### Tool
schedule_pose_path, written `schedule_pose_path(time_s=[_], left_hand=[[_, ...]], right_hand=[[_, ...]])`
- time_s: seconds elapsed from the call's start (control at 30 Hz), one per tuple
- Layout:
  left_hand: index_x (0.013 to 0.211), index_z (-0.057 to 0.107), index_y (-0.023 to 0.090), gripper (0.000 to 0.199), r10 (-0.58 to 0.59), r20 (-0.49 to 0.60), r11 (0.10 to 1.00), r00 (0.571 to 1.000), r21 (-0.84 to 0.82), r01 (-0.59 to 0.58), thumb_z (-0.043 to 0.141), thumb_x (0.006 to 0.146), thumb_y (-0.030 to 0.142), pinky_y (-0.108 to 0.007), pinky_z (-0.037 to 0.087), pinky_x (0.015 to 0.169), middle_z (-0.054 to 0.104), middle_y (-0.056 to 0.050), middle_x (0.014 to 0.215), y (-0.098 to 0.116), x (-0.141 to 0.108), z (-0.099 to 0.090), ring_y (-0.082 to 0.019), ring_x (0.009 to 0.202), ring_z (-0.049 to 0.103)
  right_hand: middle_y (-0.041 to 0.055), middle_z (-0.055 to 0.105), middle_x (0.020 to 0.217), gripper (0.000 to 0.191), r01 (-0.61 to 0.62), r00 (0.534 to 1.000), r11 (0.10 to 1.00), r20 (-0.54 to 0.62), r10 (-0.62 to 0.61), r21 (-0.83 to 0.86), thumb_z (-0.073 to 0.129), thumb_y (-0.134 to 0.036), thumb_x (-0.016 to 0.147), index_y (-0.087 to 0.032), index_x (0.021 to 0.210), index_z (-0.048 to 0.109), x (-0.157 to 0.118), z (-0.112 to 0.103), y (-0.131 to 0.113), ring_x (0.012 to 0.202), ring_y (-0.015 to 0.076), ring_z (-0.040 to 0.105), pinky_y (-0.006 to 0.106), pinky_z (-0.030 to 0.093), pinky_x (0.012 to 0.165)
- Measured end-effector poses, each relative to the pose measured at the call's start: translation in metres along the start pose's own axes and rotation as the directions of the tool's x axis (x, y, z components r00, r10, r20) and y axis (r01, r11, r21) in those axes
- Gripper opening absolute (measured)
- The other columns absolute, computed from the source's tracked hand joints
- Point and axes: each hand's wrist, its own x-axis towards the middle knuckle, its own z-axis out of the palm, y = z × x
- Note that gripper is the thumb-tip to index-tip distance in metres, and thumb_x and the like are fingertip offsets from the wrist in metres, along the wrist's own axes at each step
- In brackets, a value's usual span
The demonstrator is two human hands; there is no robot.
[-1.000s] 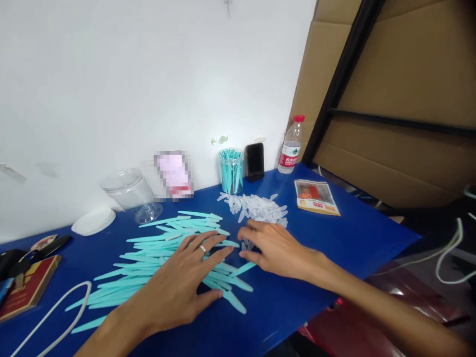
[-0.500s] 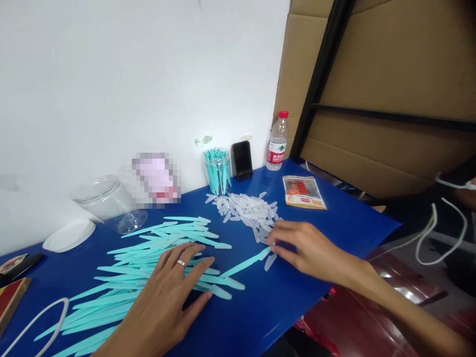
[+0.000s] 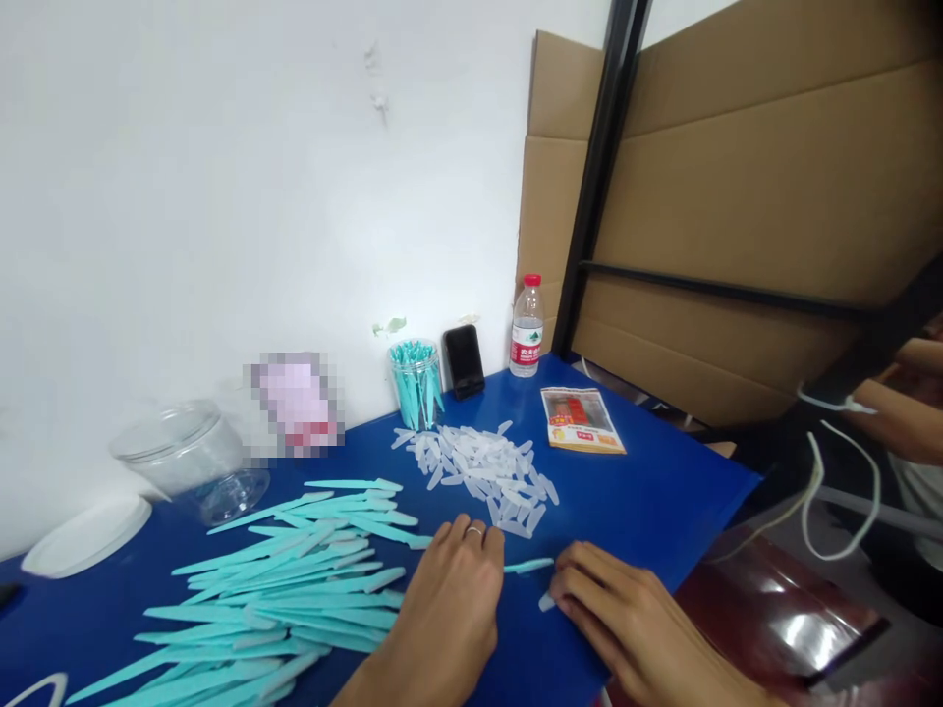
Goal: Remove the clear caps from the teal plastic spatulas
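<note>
My left hand [image 3: 461, 579], with a ring on one finger, is closed around a turquoise eyebrow razor [image 3: 528, 566]; most of the razor is hidden by the hand. Its tip points right and reaches the fingers of my right hand [image 3: 623, 604]. That hand is closed too, its fingertips on a small translucent blade cap [image 3: 546, 601] at the table surface. On the left spreads a heap of turquoise razors [image 3: 295, 589]. Behind my hands lies a pile of translucent caps [image 3: 478, 466].
A clear jar of razors [image 3: 416, 388], a black phone [image 3: 464, 361] and a water bottle [image 3: 526, 329] stand along the wall. A snack packet [image 3: 582, 420] lies on the blue table [image 3: 648, 491]. A large clear jar [image 3: 177, 447] and a white lid [image 3: 88, 535] are at the left.
My left hand has moved right off the razor heap and closed around the single razor. My right hand has come off the razor's end to the cap beside it. The view has shifted.
</note>
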Motion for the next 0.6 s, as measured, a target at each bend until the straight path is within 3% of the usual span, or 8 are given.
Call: schedule_pose_path(time_s=[0.1,0.17,0.27,0.33,0.4,0.5,0.6], left_hand=[[0.088,0.053,0.021,0.016,-0.071,-0.152,0.964,0.986,-0.266,0.028,0.043,0.087,0.009,-0.039,0.047,0.080,0.063,-0.006,0.090,0.000,0.003,-0.020,-0.023,0.088,0.058],[0.090,0.053,0.022,0.012,-0.133,-0.296,0.921,0.946,-0.390,0.008,0.044,0.091,0.014,-0.032,0.046,0.078,0.062,-0.003,0.091,-0.007,-0.006,-0.046,-0.019,0.088,0.057],[0.093,0.055,0.023,0.006,-0.218,-0.483,0.928,0.848,-0.370,0.028,0.049,0.093,0.022,-0.028,0.045,0.077,0.061,-0.001,0.092,-0.036,-0.039,-0.087,-0.016,0.086,0.057],[0.091,0.056,0.023,0.006,-0.241,-0.486,0.956,0.840,-0.266,0.120,0.051,0.093,0.026,-0.027,0.044,0.074,0.061,0.000,0.090,-0.061,-0.071,-0.105,-0.016,0.084,0.056],[0.092,0.056,0.023,0.009,-0.270,-0.421,0.961,0.866,-0.169,0.217,0.050,0.094,0.029,-0.027,0.043,0.071,0.060,0.000,0.091,-0.085,-0.103,-0.108,-0.017,0.084,0.056],[0.090,0.056,0.022,0.014,-0.267,-0.368,0.959,0.891,-0.014,0.282,0.046,0.095,0.029,-0.031,0.043,0.074,0.060,-0.002,0.089,-0.110,-0.139,-0.088,-0.019,0.083,0.054],[0.093,0.058,0.022,0.019,-0.270,-0.311,0.952,0.911,0.053,0.300,0.040,0.097,0.028,-0.035,0.044,0.079,0.061,-0.004,0.093,-0.121,-0.156,-0.062,-0.021,0.088,0.055]], right_hand=[[0.0054,0.062,0.102,0.021,0.000,1.000,0.998,-0.017,0.001,0.062,0.044,-0.025,0.097,-0.028,0.112,0.057,0.000,0.001,0.003,0.092,0.0179,0.062,0.028,0.050,0.079],[0.0037,0.062,0.099,0.019,0.005,1.000,0.994,0.011,-0.007,0.114,0.043,-0.026,0.097,-0.027,0.106,0.060,0.001,-0.001,0.003,0.088,0.0164,0.063,0.025,0.050,0.076],[0.0031,0.063,0.096,0.020,-0.013,1.000,0.989,0.006,0.012,0.147,0.043,-0.027,0.097,-0.025,0.094,0.063,0.013,-0.006,0.002,0.084,0.0164,0.063,0.025,0.049,0.073],[0.0036,0.063,0.098,0.017,-0.020,0.999,0.993,-0.028,0.023,0.119,0.046,-0.029,0.096,-0.025,0.095,0.062,0.031,-0.008,0.005,0.085,0.0177,0.063,0.027,0.048,0.074],[0.0039,0.063,0.100,0.016,-0.011,0.998,0.997,-0.061,0.016,0.070,0.047,-0.028,0.094,-0.024,0.096,0.062,0.056,-0.008,0.009,0.080,0.0174,0.062,0.029,0.047,0.072],[0.0040,0.063,0.098,0.016,0.000,0.994,0.999,-0.107,-0.004,-0.036,0.049,-0.024,0.092,-0.022,0.098,0.064,0.099,-0.005,0.013,0.069,0.0159,0.060,0.029,0.045,0.065],[0.0074,0.062,0.099,0.021,-0.021,0.985,0.976,-0.172,-0.017,-0.218,0.050,-0.022,0.091,-0.020,0.105,0.065,0.129,-0.002,0.002,0.084,0.0227,0.060,0.031,0.044,0.065]])
